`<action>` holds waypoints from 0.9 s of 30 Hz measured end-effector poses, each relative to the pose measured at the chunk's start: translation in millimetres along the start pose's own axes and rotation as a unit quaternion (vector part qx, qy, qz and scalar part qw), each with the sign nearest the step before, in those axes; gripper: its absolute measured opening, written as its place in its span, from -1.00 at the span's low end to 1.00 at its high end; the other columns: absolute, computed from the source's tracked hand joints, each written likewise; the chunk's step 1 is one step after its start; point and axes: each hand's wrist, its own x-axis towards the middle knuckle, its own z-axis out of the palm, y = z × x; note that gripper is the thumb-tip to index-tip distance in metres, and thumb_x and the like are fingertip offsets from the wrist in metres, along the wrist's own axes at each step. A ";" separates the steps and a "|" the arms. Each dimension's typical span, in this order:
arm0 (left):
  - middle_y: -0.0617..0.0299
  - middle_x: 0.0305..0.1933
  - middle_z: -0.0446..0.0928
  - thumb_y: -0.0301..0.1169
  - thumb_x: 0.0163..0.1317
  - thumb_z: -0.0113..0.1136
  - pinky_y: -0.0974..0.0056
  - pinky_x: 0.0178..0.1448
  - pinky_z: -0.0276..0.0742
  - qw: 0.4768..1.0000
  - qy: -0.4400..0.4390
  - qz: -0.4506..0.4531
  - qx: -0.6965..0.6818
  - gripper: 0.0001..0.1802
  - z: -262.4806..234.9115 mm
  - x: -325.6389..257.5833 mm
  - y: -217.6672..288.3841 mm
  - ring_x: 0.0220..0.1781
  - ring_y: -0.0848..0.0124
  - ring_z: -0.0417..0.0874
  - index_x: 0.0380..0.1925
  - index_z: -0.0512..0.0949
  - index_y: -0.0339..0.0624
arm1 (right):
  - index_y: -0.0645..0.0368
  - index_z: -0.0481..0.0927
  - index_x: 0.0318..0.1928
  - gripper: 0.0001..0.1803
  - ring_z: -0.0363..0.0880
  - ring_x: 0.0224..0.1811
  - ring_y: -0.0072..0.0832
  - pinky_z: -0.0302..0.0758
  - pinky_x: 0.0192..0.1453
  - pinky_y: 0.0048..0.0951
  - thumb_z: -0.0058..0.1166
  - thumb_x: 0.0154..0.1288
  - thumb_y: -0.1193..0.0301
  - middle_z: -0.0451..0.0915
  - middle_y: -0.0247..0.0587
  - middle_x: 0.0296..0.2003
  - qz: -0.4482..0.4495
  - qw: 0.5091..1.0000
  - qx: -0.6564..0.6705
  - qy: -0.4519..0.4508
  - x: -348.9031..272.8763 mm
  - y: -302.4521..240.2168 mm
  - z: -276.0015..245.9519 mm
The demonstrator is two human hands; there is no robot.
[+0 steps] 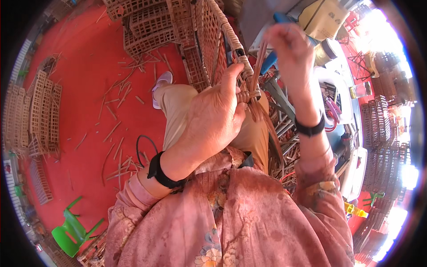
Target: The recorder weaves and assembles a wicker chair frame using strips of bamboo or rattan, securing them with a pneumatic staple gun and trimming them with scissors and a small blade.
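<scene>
The wrapped rim [229, 33] of an openwork wicker basket [207, 26] stands in front of the person's lap, its near end gripped by the left hand [213, 111], thumb pressed along it and fingers curled beneath. Brown strips [258, 75] run from that end up to the right hand [291, 46], which is blurred but closed on them. Right of the knees, a heap of cut strips [284, 142] lies low beside a bench [340, 140]. On the bench, a white tray [346, 91] holds assorted tools, among them one with pink handles [332, 110]; beyond it lies a clear jar [359, 90] with yellowish contents. Stacked lattice pieces [149, 33] and scattered offcuts [118, 93] rest on the red floor [84, 66].
</scene>
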 end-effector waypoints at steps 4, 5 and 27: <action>0.31 -0.28 0.70 -0.56 -0.01 0.41 -0.08 0.23 0.26 0.999 0.008 0.010 -0.033 -0.18 1.4 2.6 -2.0 -0.32 0.26 0.63 0.31 0.33 -0.02 | 0.33 0.67 -0.30 -0.91 0.54 -0.45 -0.65 0.45 -0.35 -0.58 0.23 0.28 0.52 0.64 -0.33 -0.50 -0.061 0.991 0.025 0.116 74.0 11.5 -1.6; 0.31 -0.28 0.70 -0.56 -0.01 0.41 -0.08 0.23 0.26 0.999 0.006 0.008 -0.032 -0.18 2.9 1.8 -3.0 -0.32 0.26 0.63 0.31 0.33 -0.02 | 0.34 0.66 -0.30 -0.90 0.54 -0.44 -0.65 0.47 -0.34 -0.57 0.24 0.26 0.53 0.64 -0.31 -0.49 -0.070 0.991 0.023 0.112 83.3 4.0 2.1; 0.06 -0.49 0.57 -0.38 0.13 0.34 0.02 -0.21 0.39 0.982 -0.154 0.039 0.101 -0.78 -2.3 17.2 -3.7 -0.42 0.06 0.64 -0.42 0.47 -0.20 | 0.30 0.58 -0.01 -0.74 0.33 -0.55 -0.71 0.28 -0.47 -0.67 -0.05 0.54 0.35 0.43 -0.49 -0.49 0.292 0.690 0.647 -0.142 1.4 -9.6 13.7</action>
